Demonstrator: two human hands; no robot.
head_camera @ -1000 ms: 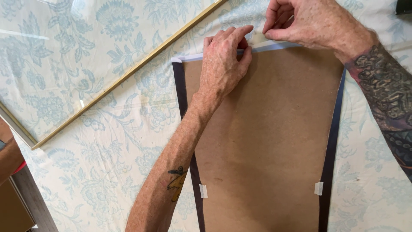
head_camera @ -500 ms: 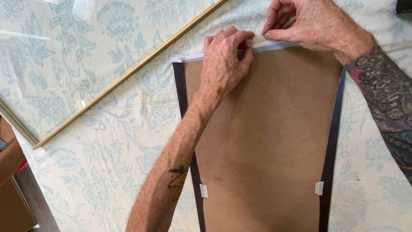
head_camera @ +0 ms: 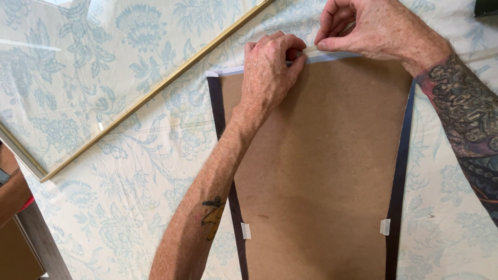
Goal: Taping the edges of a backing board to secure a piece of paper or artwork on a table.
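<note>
A brown backing board (head_camera: 321,171) lies on a dark-edged sheet (head_camera: 400,171) over a floral cloth. My left hand (head_camera: 267,72) rests on the board's far edge, fingers curled and pressing a strip of pale tape (head_camera: 311,50) there. My right hand (head_camera: 373,28) pinches the same tape strip just to the right, at the board's top edge. Two small white tape tabs (head_camera: 246,231) (head_camera: 385,226) hold the board's sides to the dark sheet.
A gold-framed glass pane (head_camera: 150,93) lies at an angle on the floral cloth (head_camera: 129,197) to the left. A wooden edge and brown surface (head_camera: 31,243) show at the bottom left. A dark object (head_camera: 486,7) sits at the top right corner.
</note>
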